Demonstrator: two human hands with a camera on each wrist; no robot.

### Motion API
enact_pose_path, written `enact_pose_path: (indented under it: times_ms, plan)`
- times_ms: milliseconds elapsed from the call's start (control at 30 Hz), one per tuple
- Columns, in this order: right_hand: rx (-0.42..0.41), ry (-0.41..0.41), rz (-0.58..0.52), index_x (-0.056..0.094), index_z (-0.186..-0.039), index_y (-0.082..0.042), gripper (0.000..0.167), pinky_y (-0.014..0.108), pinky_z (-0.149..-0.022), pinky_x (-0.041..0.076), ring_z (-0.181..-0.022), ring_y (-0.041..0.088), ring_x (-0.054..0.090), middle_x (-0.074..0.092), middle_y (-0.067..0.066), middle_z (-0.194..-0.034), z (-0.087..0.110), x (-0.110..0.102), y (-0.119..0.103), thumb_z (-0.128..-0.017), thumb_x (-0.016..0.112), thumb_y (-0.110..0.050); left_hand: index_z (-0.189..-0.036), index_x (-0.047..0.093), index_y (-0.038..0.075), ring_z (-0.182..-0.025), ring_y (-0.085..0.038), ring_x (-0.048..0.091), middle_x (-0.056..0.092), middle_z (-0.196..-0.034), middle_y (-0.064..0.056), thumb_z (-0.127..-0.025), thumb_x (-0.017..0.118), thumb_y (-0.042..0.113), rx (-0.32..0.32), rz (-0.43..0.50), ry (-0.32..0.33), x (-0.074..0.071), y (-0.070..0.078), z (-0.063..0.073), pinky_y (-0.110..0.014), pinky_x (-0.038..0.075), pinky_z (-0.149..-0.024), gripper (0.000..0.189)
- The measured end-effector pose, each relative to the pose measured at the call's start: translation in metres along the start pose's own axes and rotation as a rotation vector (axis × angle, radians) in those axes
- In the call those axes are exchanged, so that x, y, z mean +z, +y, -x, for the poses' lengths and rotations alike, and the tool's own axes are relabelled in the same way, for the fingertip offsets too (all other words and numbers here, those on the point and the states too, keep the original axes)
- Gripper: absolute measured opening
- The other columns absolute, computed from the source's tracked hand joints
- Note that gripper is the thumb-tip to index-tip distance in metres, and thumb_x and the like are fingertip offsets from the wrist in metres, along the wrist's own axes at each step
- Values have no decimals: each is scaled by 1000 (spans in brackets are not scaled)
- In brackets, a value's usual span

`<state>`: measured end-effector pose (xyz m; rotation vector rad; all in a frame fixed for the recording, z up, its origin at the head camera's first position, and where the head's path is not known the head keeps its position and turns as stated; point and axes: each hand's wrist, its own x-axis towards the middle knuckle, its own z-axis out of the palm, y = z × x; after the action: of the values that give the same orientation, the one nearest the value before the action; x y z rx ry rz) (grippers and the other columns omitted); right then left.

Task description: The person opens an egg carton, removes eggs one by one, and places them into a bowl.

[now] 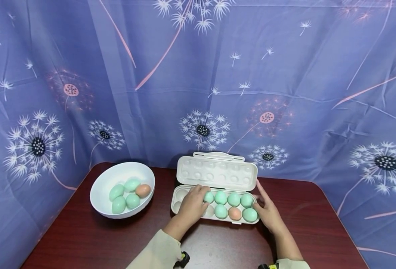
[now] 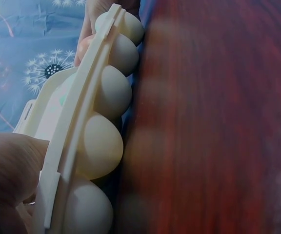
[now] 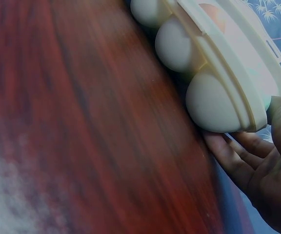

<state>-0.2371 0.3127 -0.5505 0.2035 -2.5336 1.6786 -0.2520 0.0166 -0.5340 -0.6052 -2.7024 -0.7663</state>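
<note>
In the head view, a cream plastic egg carton (image 1: 218, 221) lies with its lid (image 1: 218, 173) raised at the back. Several mint-green eggs (image 1: 234, 199) and one orange-brown egg (image 1: 234, 213) sit in its right part; bare cups (image 1: 181, 193) show at the left. My left hand (image 1: 192, 203) reaches over the carton and pinches a green egg (image 1: 209, 197) in the back row, fingers behind and thumb in front. At the right end, my right hand (image 1: 270, 215) grips the carton, its thumb over the rim and its fingers (image 3: 233, 158) below, as the right wrist view shows.
A white bowl (image 1: 98, 200) to the left holds several green eggs (image 1: 118, 205) and one orange-brown egg (image 1: 143, 190). The dark red wooden table (image 1: 225, 246) ends at a blue dandelion-print curtain (image 1: 157, 123) behind and at both sides.
</note>
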Motion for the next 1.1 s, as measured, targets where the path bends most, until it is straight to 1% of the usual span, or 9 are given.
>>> enact_pose_path:
  times_ms: [267,533,633,700,833,933,1100]
  plan:
    - [9,-4,-5,19,-163,-25,85,19,-79,52,-96,4,62,67,27,-119,0,0,-1,-94,55,9,-119,66,15,-99,-20,62,64,-106,-3,-80,83,16,11,-7,20,-1,0,0,-34,54,-87,42]
    - [4,-5,-11,18,-163,-24,85,19,-79,52,-96,4,62,67,27,-119,1,0,-2,-94,54,10,-119,65,15,-98,-19,64,64,-107,-3,-82,83,17,4,10,16,-5,2,1,-34,55,-84,42]
    - [3,-7,-12,18,-163,-24,86,20,-79,52,-96,4,62,67,27,-119,0,0,-1,-94,55,10,-119,65,15,-93,-20,66,63,-108,-4,-82,83,17,-7,24,26,-7,3,1,-34,56,-79,42]
    - [3,-7,-15,18,-163,-24,86,20,-78,52,-96,4,62,67,27,-119,0,0,0,-93,55,10,-119,64,15,-88,-21,68,63,-109,-5,-82,83,17,-17,35,35,-8,4,0,-34,57,-75,42]
    - [-6,-7,-23,18,-163,-23,86,20,-78,52,-96,4,62,67,28,-119,-1,0,1,-94,54,11,-120,63,15,-78,-21,67,61,-111,-5,-82,83,18,-26,51,44,-11,5,0,-32,55,-68,43]
    - [-13,-7,-28,18,-163,-22,85,20,-78,53,-96,5,62,67,28,-120,-1,0,1,-93,55,11,-120,63,15,-76,-21,66,61,-111,-5,-82,83,18,-21,57,53,-15,7,-1,-32,54,-66,43]
    - [-8,-13,-28,17,-163,-22,85,21,-77,53,-96,5,62,66,29,-120,0,-1,1,-94,54,10,-119,64,14,-76,-22,66,61,-113,-6,-81,83,14,-15,71,85,-22,10,1,-32,54,-66,42]
